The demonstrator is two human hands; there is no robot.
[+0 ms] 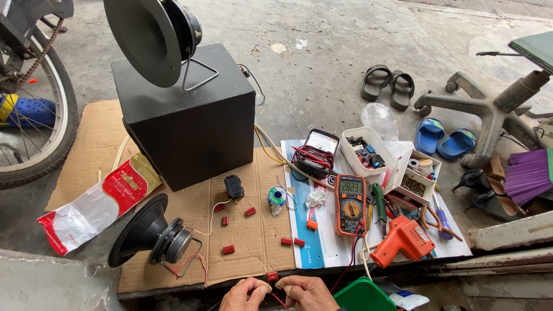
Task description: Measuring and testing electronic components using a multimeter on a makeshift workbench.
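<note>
Both hands pinching at near edge: left hand (245,294) gripping red lead (280,302), right hand (308,292) holding capacitor (272,277), apparently testing it; next needs steady contact and reading multimeter (350,203).

A flat sheet of brown cardboard (253,230) lies on the concrete floor (334,52), just beyond the fingers (262,286). On it stand a black speaker box (184,115) and a loose speaker cone (151,230). Small red capacitors (228,249) lie scattered close above the fingertips. A multimeter (350,203) rests farther right.
</note>
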